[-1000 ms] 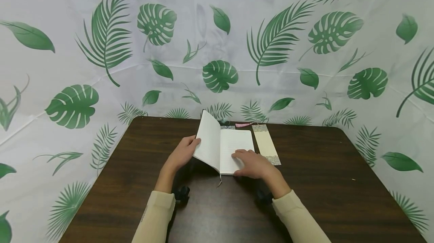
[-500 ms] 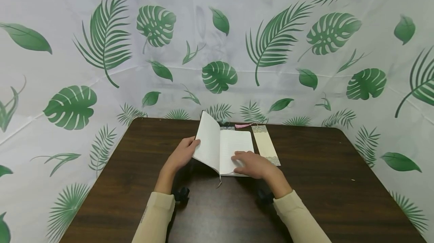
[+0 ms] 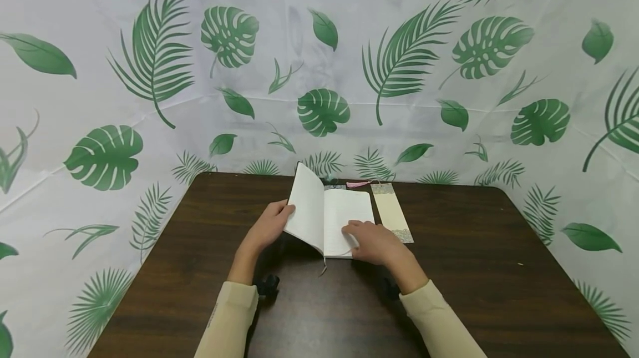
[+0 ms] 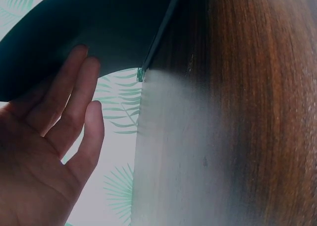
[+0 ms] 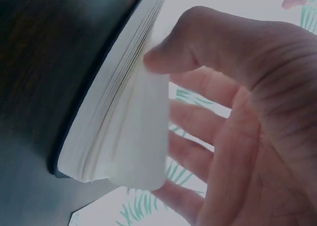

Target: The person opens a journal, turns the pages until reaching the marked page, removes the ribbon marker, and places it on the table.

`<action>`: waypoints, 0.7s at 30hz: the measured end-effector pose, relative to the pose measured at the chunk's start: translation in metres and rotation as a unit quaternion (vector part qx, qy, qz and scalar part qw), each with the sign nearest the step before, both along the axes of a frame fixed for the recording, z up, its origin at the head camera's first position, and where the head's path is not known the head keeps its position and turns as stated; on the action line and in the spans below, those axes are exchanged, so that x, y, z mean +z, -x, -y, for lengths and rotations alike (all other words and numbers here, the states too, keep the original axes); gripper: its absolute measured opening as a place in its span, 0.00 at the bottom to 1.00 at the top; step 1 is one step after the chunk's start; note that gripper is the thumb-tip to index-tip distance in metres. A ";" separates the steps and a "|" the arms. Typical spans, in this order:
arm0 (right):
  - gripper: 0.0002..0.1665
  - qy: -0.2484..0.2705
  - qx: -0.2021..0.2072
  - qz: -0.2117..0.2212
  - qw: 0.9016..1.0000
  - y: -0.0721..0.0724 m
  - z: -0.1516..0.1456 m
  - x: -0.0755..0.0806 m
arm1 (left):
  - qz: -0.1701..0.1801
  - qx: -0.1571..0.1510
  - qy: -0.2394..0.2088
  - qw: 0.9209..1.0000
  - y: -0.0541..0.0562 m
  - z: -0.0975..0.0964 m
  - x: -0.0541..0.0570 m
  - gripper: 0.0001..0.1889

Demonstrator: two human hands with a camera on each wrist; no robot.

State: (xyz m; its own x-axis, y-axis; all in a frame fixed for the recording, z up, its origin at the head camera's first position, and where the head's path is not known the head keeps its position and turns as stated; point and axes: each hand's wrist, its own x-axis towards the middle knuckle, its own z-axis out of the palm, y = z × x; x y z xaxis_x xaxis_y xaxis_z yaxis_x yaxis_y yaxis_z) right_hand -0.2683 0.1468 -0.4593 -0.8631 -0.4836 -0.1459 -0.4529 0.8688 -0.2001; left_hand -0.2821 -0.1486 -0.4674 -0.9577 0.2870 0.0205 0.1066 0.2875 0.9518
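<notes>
An open notebook [image 3: 344,216] with a dark cover and white lined pages lies on the table. My left hand [image 3: 269,225] holds its left side raised, thumb on the page side and fingers behind the dark cover [image 4: 99,32]. At the lower right corner, my right hand [image 3: 376,244] pinches some pages [image 5: 141,137]; the thumb is at their bottom edge and the corner bends away from the leaves below. A thin ribbon [image 3: 323,266] hangs out at the spine. Right of the notebook lies a cream bookmark [image 3: 391,211] with patterned ends and a pink tassel [image 3: 358,184].
Behind the notebook, a second patterned bookmark [image 3: 335,187] is mostly hidden. The dark wooden table [image 3: 464,258] reaches back to a white cloth [image 3: 279,14] printed with green leaves. A dark wrist device [image 3: 268,286] sits under the left wrist.
My right thumb has moved slightly inward, and the lower right page corner now bends up. My left hand keeps the cover raised in about the same place.
</notes>
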 end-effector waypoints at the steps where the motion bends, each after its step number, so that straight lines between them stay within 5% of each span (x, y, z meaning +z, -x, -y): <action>1: 0.32 -0.007 -0.003 -0.006 1.000 -0.001 0.000 0.000 | -0.001 -0.001 0.000 1.000 0.000 0.000 0.000 0.24; 11: 0.34 -0.003 -0.056 -0.035 0.998 0.004 -0.015 0.012 | -0.009 -0.004 -0.003 1.000 0.001 0.000 0.001 0.23; 21: 0.58 0.175 -0.069 -0.043 0.981 0.016 -0.027 0.014 | -0.005 0.002 -0.002 1.000 0.000 0.000 0.000 0.23</action>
